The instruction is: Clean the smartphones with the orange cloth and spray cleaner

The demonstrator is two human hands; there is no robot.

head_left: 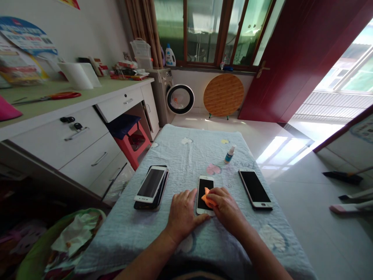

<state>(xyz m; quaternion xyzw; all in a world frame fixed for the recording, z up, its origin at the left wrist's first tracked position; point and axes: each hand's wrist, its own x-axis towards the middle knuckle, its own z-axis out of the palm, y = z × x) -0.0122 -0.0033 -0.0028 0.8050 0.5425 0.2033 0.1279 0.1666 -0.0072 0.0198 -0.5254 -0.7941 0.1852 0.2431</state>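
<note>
Clock face centred on the middle phone [201, 194], 12 pointing away from me.

Middle phone: white frame, dark screen up, flat on the cloth-covered bench [189, 149], directly ahead of my body. Central position presumably lets both hands reach it without stretching.

Left hand [180, 214]: fingers grasping the middle phone by its edges, forefinger at the 9 o'clock side, thumb along the 6 o'clock end. Reads as a brace, so that pressure on the glass does not slide the phone over the soft cover.

Right hand [230, 208]: fingers clenched on a bunched orange cloth [208, 199], which touches the lower part of the screen. Bunching probably gives a firm pad and keeps bare skin off the glass. Underside of the cloth hidden; cannot tell how much of it makes contact.

9 o'clock: white phone [151, 184] on top of a dark device [164, 190], slightly offset; stacking likely saves room.

3 o'clock: another phone [255, 188], screen up, lying alone, well apart; the spacing perhaps keeps it from being knocked by my elbow.

1 o'clock: small spray bottle [229, 155], upright, beyond the hands; upright likely guards against leaks. Contents cannot be told.
</note>
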